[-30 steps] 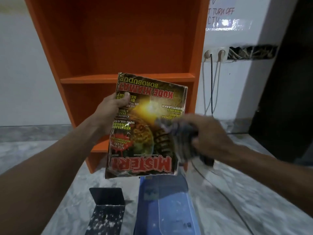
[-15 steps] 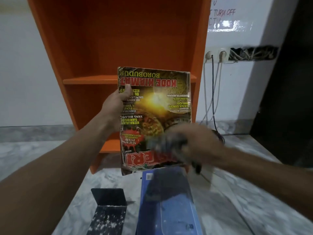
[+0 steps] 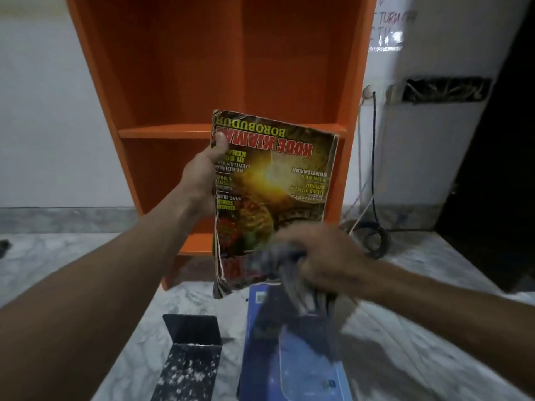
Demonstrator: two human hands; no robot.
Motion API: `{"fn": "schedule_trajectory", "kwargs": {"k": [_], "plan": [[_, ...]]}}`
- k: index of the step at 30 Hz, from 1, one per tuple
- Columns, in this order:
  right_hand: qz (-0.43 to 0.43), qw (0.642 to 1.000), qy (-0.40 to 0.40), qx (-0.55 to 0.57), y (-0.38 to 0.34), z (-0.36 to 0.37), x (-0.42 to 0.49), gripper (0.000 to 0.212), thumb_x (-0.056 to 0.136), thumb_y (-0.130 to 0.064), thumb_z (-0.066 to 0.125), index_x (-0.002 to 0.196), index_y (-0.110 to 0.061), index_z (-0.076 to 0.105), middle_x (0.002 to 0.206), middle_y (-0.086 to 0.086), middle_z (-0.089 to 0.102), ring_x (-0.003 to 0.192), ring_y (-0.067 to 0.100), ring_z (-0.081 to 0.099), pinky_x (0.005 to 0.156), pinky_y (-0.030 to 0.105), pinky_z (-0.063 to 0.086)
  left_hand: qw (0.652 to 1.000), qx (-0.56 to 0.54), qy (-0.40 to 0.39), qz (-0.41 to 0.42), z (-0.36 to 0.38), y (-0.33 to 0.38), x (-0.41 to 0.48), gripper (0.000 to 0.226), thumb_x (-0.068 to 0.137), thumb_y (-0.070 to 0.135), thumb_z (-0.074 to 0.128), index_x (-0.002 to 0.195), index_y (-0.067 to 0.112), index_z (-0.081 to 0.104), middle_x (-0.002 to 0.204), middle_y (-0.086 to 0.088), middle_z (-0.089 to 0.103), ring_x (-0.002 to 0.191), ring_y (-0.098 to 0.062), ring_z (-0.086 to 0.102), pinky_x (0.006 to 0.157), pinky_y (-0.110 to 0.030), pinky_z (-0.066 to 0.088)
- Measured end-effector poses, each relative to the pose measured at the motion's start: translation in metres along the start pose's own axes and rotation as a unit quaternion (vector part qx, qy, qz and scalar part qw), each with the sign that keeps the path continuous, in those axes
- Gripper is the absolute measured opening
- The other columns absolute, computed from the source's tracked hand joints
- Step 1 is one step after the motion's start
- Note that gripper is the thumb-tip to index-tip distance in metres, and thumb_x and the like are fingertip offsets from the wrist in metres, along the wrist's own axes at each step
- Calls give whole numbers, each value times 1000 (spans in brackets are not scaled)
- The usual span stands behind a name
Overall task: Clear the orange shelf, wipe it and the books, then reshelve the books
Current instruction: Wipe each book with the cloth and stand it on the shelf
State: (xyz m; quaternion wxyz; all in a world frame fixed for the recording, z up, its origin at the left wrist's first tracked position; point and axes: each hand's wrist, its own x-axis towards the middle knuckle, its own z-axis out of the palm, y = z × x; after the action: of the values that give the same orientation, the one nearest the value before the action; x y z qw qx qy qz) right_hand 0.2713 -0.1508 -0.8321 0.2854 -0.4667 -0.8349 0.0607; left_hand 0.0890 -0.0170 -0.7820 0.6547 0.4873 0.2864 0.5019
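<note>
We grip the magazine (image 3: 275, 195) left-handed, our right hand (image 3: 321, 256) clenching the cloth (image 3: 289, 273) before the shelf (image 3: 231, 68); hard rubbing could tear its worn cover.

This is looking like a room in a home, though the blurred, wide-angle view is leaving that partly open. An orange shelf (image 3: 220, 82) is standing against a white wall (image 3: 37, 117), on a pale marbled floor (image 3: 405, 328). Just right of the shelf, wall sockets (image 3: 369, 92) are feeding cables (image 3: 374, 157) that are hanging down to the floor. Above those, right of the shelf's top, a handwritten note (image 3: 389, 21) is sticking to the wall.
</note>
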Motion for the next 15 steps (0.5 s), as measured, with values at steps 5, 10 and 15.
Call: {"fn": "schedule_trajectory", "kwargs": {"k": [5,10,15], "plan": [[34,940,325,-100,-6,-68,61,54,83,-21,48,136,-19,54,139,11,54,126,29,49,106,41,40,999,-12,-26,-17,14,0,-2,56,98,49,45,134,7,53,118,-14,68,97,-31,70,77,-42,57],[-59,978,160,-118,-2,18,23,63,77,-4,46,137,-20,54,148,11,45,138,38,38,109,63,30,994,-80,-67,6,31,8,-2,51,96,49,46,117,4,60,108,-17,70,95,-34,70,83,-51,57],[-86,988,-90,-90,5,26,-27,47,75,-26,40,109,-26,72,113,-4,70,94,18,67,72,38,59,998,-60,-13,29,1,10,-1,48,101,45,41,124,6,58,109,-14,71,90,-31,72,76,-44,59]]}}
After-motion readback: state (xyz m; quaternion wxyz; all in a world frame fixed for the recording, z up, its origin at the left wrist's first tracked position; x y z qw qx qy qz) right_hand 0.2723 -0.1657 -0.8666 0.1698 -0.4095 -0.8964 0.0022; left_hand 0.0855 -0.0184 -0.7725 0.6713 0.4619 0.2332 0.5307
